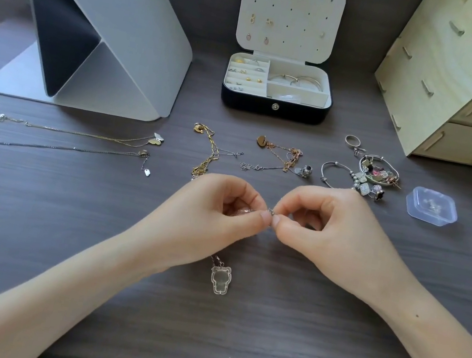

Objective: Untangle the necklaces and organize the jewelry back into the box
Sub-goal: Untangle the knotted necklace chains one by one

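1. The grip of the left hand [222, 212] is closed in a thumb-and-forefinger pinch on a fine silver chain [215, 260]. The grip of the right hand [322, 225] is pinched on the same chain, and the two sets of fingertips nearly touch at what appears to be its clasp [270, 211].
2. The chain is seen to pass beneath the left hand to a bear-shaped pendant [220, 280], which lies on the table [265, 326] under the left wrist.
3. The step in hand is judged to be work on this one necklace's clasp. Whether it is being opened or fastened cannot be told.
4. Farther out, two necklaces [78, 133] are laid straight at the left. A gold chain [206, 154] and a rose-gold chain [287, 156] lie bunched between the hands and the box, and a heap of bracelets and charms [370, 177] is at the right.
5. The jewelry box [242, 101] stands open at the back of the table, well apart from the hands, with some pieces already stowed.
6. A small, steady fingertip movement is called for next. The necklace would then have to be lifted, pendant included, and carried over the bunched chains without snagging.
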Demonstrator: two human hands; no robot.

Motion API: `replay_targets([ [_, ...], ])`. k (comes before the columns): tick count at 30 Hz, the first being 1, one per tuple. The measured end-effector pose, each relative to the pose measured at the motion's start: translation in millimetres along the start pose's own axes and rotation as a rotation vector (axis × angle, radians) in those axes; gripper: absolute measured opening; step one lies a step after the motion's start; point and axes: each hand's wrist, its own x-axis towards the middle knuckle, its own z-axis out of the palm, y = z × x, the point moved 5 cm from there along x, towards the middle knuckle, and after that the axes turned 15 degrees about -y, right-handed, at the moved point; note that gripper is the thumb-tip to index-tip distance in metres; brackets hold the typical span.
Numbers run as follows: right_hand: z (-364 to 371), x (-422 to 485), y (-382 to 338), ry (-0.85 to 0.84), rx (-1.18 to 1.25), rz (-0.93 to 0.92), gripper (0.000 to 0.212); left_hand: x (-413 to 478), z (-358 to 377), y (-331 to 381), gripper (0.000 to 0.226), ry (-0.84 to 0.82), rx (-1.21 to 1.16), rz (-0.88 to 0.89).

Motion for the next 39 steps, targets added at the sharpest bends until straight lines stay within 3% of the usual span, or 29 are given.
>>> replay_targets([
  [13,0,-1,-4,-0.005,0.038,-0.034,0.007,-3,2,5,0.018,0.009,0.259,0.035],
  [19,-2,-1,-1,-0.019,0.059,-0.014,0.010,-8,-6,11,0.012,0.124,0.565,0.082],
  [30,-2,2,5,-0.137,0.469,0.079,0.008,-12,-8,14,0.005,0.119,0.533,0.173],
  [36,0,2,6,-0.194,0.614,0.084,0.012,-13,-7,15,0.024,0.119,0.491,0.241],
  [39,0,3,5,-0.199,0.604,0.067,0.009,-13,-7,17,0.006,0.130,0.425,0.257],
])
